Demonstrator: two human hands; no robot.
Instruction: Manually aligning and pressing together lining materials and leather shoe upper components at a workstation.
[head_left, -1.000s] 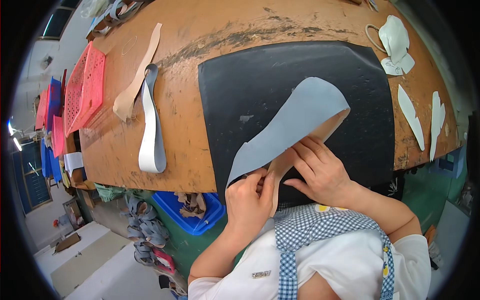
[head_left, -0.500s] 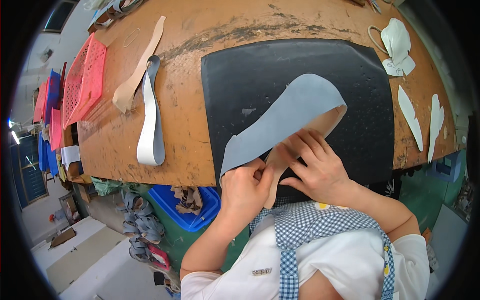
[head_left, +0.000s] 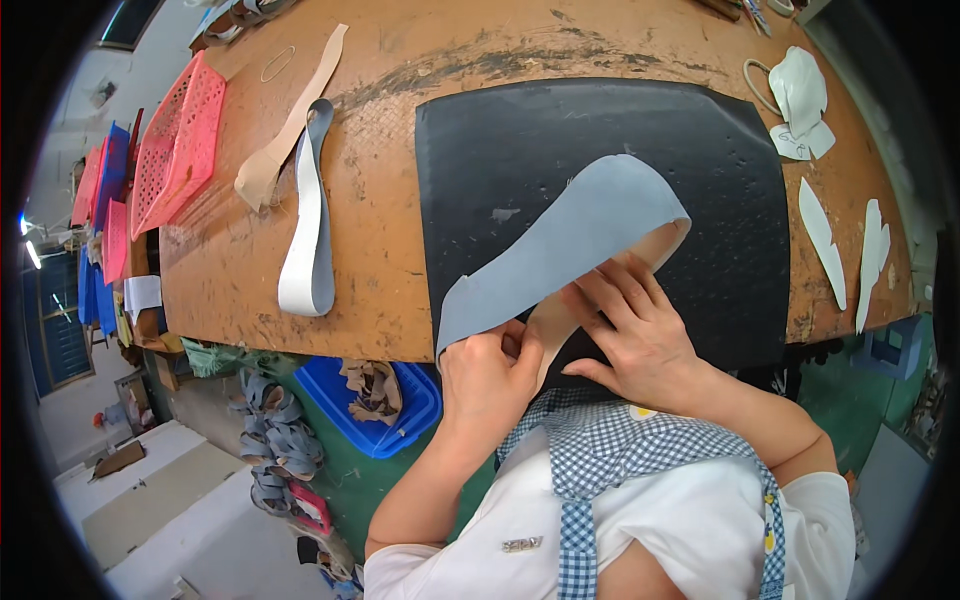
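A wide strip [head_left: 590,220] of leather-like material, grey-blue outside and beige inside, loops over the black mat [head_left: 480,140] in front of me. The fingers of my left hand [head_left: 490,372] are closed on it near the mat's front edge, where its ends come together. My right hand [head_left: 640,335] lies with fingers stretched out against the beige inner face, thumb apart. Its fingertips are partly hidden under the loop. Left of the mat, another folded strip [head_left: 308,235], white and grey, lies beside a beige strip [head_left: 292,125].
A pink perforated basket [head_left: 185,150] stands at the table's left edge. White pattern pieces [head_left: 822,240] and a white bundle [head_left: 798,90] lie at right. Below the table edge sit a blue bin [head_left: 405,425] holding beige scraps and a bunch of grey strips [head_left: 280,425].
The view has shifted slightly. My right fingers have moved a little on the beige face, and the loop's tip sits slightly lower. My left hand keeps its hold.
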